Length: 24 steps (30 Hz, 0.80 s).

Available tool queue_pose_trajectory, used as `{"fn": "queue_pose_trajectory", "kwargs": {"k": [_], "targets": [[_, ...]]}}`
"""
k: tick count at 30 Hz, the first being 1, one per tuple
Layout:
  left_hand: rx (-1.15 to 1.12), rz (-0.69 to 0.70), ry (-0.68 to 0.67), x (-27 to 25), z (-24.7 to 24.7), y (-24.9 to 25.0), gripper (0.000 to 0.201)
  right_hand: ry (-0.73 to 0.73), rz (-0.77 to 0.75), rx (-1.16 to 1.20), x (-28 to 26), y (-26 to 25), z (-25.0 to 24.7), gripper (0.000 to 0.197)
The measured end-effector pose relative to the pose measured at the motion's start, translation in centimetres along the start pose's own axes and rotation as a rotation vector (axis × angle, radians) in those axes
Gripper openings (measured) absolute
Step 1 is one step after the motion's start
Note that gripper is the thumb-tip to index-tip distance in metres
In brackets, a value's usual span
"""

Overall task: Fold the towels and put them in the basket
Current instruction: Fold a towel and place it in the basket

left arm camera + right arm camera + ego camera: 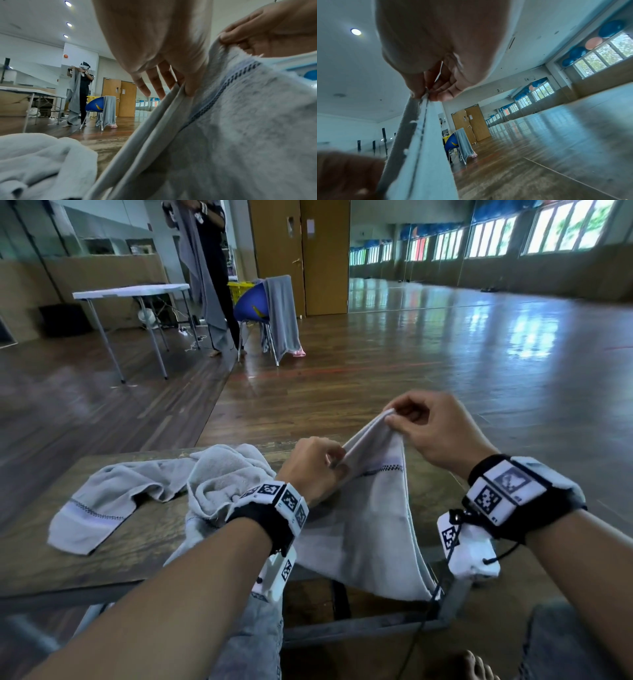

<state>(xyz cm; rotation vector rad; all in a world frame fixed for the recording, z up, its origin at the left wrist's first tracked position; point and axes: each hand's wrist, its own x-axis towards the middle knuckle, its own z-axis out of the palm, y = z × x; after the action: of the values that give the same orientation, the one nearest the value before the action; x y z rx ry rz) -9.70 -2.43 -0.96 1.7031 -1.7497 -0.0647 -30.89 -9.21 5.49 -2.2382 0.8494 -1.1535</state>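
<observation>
grey towel [370,518] lifted off the table [113,563], right hand [435,429] pinching its top corner, left hand [315,467] pinching the edge just below

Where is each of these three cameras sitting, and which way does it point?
Head: worn on the head, looking forward and down at the table; shows both forearms, left hand and right hand pinching a towel, and a crumpled towel.
Left wrist: under the left wrist, looking along the palm at the towel edge.
Right wrist: under the right wrist, looking along the fingers pinching the towel corner.
Shared: all three show the held towel and the blue chair.
</observation>
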Motion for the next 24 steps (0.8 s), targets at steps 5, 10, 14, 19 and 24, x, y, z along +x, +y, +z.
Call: {"fn": "queue_pose_trajectory", "kwargs": {"k": [5, 10, 14, 19, 24], "targets": [[0.086, -0.087, -0.112, -1.3, -2.2, -1.9, 0.018, 0.067, -0.025, 0.069, 0.9, -1.0, -2.7, 0.01], [0.133, -0.083, 0.007, -1.4, -4.1, -2.8, 0.01, 0.063, -0.051, -0.02, 1.5, -0.6, -3.4, 0.011], [0.251, -0.034, 0.082, -0.3, -6.5, -3.2, 0.01, 0.157, -0.023, -0.035, 2.0, 0.5, -4.1, 0.02], [0.292, -0.027, 0.077, 1.5, -9.2, -3.3, 0.012, 0.253, 0.031, -0.063, 3.1, 1.3, -4.4, 0.023], [0.325, 0.079, 0.112, 2.9, -10.8, -3.9, 0.008, 0.247, 0.083, -0.119, 4.1, 1.5, -4.6, 0.02]]}}
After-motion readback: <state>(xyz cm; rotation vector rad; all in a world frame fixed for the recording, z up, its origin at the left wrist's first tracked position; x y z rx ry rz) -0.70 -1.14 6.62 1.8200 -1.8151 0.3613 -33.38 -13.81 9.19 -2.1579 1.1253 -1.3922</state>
